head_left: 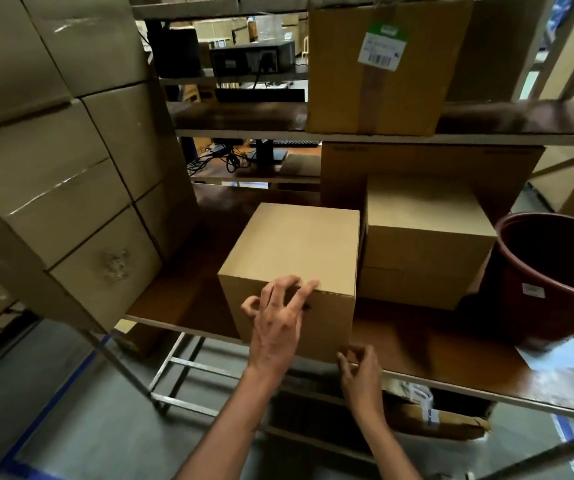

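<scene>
Box on shelf, at near edge, mid-width. Second box just right of it, set slightly farther back. Carton behind both, at far side of shelf. Pot on shelf, right of second box, close beside it. Paper on shelf, just near of pot. Stack of cartons left of shelf. Top box on upper shelf, above carton. Low box beneath shelf, right. Left hand on box's near face, fingertips at top edge. Right hand at box's near-right bottom corner.
</scene>
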`<state>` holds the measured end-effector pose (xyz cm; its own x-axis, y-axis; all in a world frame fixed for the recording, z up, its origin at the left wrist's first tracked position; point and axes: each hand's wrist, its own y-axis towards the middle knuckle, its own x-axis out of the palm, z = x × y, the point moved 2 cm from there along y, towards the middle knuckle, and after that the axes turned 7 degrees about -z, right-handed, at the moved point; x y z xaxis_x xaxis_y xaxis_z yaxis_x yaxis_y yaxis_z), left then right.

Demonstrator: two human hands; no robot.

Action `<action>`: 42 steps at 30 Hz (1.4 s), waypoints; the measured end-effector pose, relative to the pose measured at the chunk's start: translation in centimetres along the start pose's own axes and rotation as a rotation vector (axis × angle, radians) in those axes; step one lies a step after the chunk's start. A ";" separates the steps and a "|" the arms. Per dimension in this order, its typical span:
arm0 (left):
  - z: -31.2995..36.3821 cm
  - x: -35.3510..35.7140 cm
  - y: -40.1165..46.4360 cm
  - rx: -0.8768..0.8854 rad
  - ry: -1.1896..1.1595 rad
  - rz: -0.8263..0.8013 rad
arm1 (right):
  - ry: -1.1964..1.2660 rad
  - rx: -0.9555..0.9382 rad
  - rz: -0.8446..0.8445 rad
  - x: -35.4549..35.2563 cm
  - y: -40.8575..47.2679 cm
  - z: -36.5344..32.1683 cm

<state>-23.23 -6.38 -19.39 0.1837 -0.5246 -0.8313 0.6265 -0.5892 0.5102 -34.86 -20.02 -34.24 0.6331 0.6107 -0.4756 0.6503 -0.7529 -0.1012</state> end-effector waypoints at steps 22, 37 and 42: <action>-8.0 0.0 2.3 -0.712 -0.815 0.081 | 0.123 -0.311 0.228 -6.5 1.3 -14.3; -7.9 -1.2 3.0 -0.613 -0.999 0.149 | 0.246 -0.331 0.203 -6.5 2.2 -14.7; -7.0 -2.5 3.0 -0.527 -0.960 0.182 | 0.345 -0.325 0.184 -5.9 2.7 -14.2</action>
<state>-16.46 -2.53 -17.35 -0.2141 -0.9693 -0.1207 0.9355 -0.2391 0.2601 -30.88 -22.22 -19.26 0.8154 0.5620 -0.1386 0.5776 -0.7738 0.2600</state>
